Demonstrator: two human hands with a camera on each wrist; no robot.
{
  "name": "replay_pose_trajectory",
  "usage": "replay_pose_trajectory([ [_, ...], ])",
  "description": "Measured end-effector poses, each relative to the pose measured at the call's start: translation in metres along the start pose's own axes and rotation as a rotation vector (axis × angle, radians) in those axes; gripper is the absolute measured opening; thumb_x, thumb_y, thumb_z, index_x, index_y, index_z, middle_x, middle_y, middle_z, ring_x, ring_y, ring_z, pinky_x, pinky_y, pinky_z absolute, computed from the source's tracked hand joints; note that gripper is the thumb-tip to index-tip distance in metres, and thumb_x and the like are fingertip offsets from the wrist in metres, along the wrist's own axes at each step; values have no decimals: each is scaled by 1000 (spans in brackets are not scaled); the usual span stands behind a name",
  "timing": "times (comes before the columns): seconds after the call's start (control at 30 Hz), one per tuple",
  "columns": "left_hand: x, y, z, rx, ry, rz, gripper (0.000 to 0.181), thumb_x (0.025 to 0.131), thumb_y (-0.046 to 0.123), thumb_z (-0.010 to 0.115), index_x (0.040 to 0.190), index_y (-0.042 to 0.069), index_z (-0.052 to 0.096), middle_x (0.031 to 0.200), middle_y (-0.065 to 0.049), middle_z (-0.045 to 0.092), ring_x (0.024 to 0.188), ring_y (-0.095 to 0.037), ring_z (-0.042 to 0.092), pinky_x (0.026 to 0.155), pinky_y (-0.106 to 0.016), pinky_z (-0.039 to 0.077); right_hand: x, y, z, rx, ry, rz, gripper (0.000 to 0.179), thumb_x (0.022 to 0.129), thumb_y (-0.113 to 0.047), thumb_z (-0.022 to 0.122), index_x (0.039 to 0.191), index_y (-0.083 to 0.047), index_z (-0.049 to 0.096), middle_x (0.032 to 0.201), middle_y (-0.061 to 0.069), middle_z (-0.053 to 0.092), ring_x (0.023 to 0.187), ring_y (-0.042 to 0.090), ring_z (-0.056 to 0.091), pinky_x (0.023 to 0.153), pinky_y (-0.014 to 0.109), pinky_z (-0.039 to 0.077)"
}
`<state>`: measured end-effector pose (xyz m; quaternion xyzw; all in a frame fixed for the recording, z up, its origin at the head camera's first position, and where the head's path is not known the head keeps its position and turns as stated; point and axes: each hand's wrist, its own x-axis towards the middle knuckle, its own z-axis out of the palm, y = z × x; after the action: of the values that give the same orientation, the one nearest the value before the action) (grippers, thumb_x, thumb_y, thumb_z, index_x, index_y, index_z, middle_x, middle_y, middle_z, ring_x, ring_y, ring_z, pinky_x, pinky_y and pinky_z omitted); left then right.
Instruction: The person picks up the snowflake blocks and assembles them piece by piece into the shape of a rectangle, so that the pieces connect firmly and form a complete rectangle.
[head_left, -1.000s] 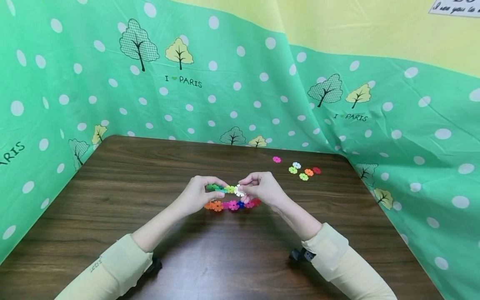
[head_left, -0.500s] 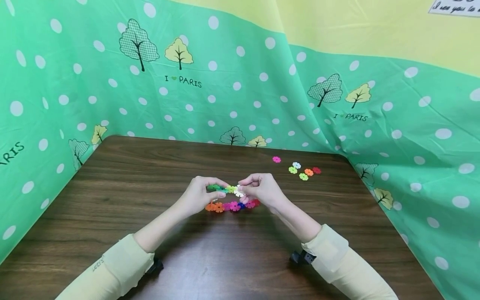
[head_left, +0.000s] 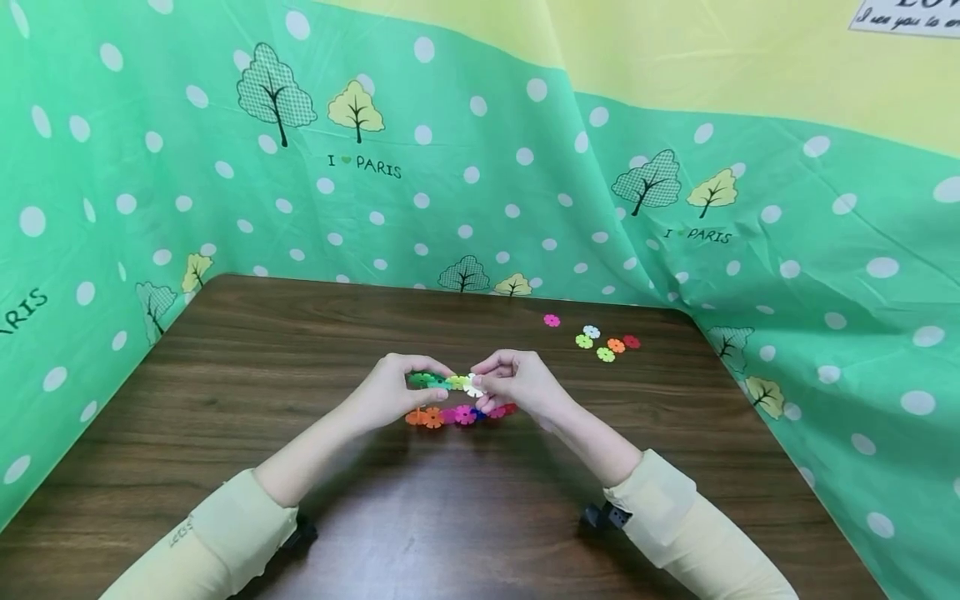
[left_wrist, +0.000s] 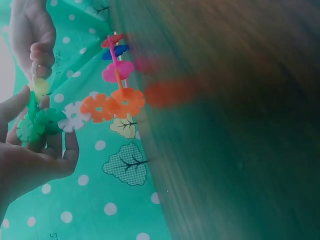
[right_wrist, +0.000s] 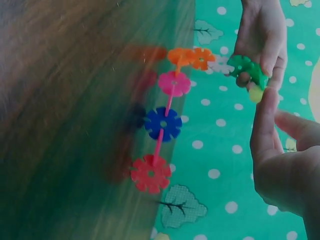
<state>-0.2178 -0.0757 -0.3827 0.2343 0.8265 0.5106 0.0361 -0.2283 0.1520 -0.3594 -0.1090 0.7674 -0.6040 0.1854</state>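
A chain of notched plastic flower discs hangs from my hands above the table. My left hand pinches its green discs between thumb and fingers. My right hand pinches a white disc against the edge of the yellow-green disc. In the right wrist view the fingers mostly hide that white disc. From the green discs the chain runs down through another white disc to orange discs. Pink discs, a blue disc and a red disc follow, the red one at the end.
Loose discs lie at the back right of the brown wooden table: a pink disc, a pale blue one, an orange one, a red one and two yellow-green ones. A green dotted curtain stands behind the table.
Both hands keep their grip and shift only slightly to the left. The chain's lower part sways a little. The loose discs stay in place.
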Motion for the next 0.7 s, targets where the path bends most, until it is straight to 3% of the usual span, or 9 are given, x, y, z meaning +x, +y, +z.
replay_pose_trajectory([
  [0.17,1,-4,-3,24,9,8,24,77,27,79,99,23,70,89,5,69,73,-13,61,67,-29,53,1,-2,-9,-64,-23,-87,30,87,-11,68,112,4,60,93,24,68,67,25,68,71,53,54],
  [0.37,3,-6,-5,15,14,5,32,75,29,81,104,23,70,99,7,69,84,-14,62,76,-31,52,2,-6,-30,-262,27,-197,32,85,-18,71,113,-5,62,106,19,66,83,30,69,71,42,57],
  [0.53,4,-7,-9,14,-2,-2,35,77,29,79,110,21,69,103,6,69,84,-13,63,75,-31,53,8,-4,-52,-492,85,-307,39,83,-26,74,118,-13,63,112,5,66,100,20,65,85,39,53],
  [0.7,6,-6,-11,29,-20,-3,36,79,28,77,112,17,69,106,4,69,84,-13,62,73,-30,53,17,3,-73,-655,100,-403,50,83,-28,73,128,-16,57,127,0,59,118,20,55,99,44,44],
])
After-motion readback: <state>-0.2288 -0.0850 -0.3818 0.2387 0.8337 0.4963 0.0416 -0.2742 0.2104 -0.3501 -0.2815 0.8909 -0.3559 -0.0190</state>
